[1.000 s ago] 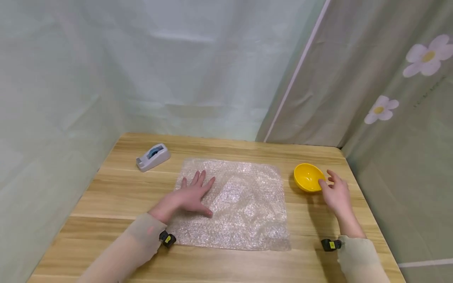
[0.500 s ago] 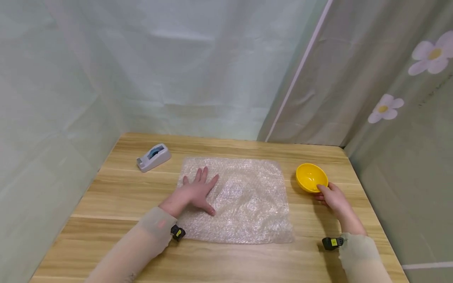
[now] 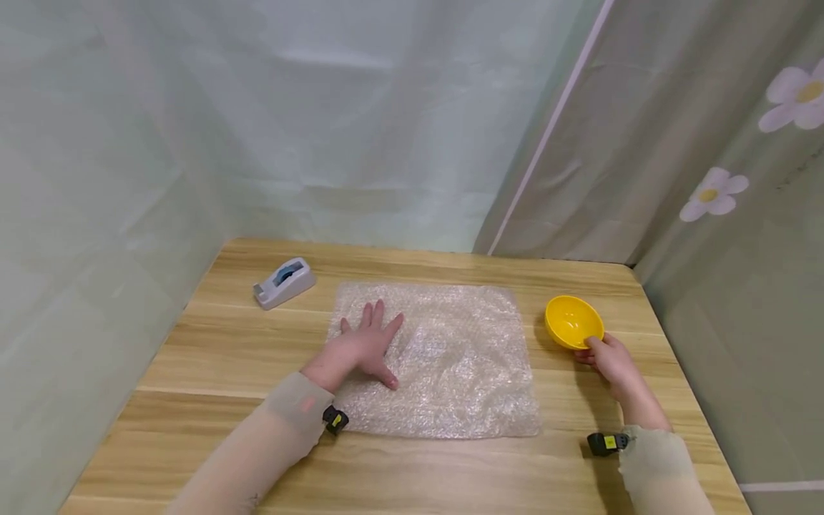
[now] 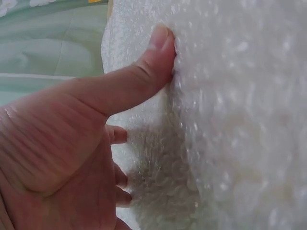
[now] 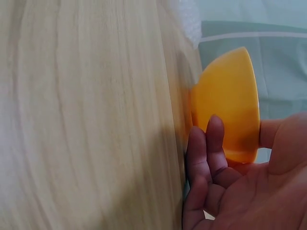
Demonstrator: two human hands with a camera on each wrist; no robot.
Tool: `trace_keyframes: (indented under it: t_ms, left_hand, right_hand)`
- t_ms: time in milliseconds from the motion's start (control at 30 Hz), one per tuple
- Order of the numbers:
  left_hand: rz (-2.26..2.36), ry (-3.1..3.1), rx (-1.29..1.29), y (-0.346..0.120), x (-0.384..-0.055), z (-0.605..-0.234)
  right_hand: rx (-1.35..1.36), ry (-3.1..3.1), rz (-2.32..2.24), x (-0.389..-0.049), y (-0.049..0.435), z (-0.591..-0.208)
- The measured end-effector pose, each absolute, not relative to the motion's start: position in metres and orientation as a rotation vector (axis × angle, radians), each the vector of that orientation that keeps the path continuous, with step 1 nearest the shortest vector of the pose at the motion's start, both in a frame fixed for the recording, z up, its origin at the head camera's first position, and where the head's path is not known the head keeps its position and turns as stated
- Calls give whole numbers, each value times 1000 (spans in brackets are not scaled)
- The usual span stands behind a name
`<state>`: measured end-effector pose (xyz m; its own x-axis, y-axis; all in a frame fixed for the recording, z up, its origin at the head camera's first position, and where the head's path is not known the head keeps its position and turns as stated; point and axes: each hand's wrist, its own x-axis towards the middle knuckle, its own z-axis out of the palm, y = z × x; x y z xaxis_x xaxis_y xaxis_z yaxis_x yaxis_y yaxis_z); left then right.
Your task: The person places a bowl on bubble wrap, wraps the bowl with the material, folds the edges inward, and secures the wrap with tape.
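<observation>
Head view: your left hand (image 3: 364,349) rests, fingers apart, on the bubble wrap (image 3: 463,368), while your right hand (image 3: 611,362) pinches the yellow bowl (image 3: 570,319), thumb over its rim, fingers against its outer wall. Grip lightly, hold it level, and press evenly with those spread left fingers.

Soft, fairly even light fills the head view; the curtain (image 3: 360,129) looks paler at upper left, greyer at upper right. Tiny glints speckle the bubble wrap (image 3: 466,357) mid-frame and the inside of the yellow bowl (image 3: 569,320). A soft-edged shadow darkens the table (image 3: 412,472) at lower right. The left wrist view blurs toward its right side; the right wrist view has a diffuse shadow at lower centre.
</observation>
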<state>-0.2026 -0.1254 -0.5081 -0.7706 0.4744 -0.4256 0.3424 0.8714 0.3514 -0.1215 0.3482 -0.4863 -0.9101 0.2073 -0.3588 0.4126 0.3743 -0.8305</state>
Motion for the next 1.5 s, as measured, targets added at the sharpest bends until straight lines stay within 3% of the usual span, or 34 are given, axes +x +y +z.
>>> trace_keyframes:
  t_ms: [167,600,967,1500]
  left_hand:
    - [263,2574,600,-118,-205,-514]
    - [235,2628,590,-111,-187,-480]
    - [258,2630,558,-109,-185,-477]
    - [225,2645,525,-111,-201,-507]
  right_hand:
    - [553,2439,-1558,-119,349,-487]
    - [555,2361,-1604,-112,338,-476]
    - [314,2325,-1705,-114,297,-464]
    - [112,2259,-1677,-117,243,-464]
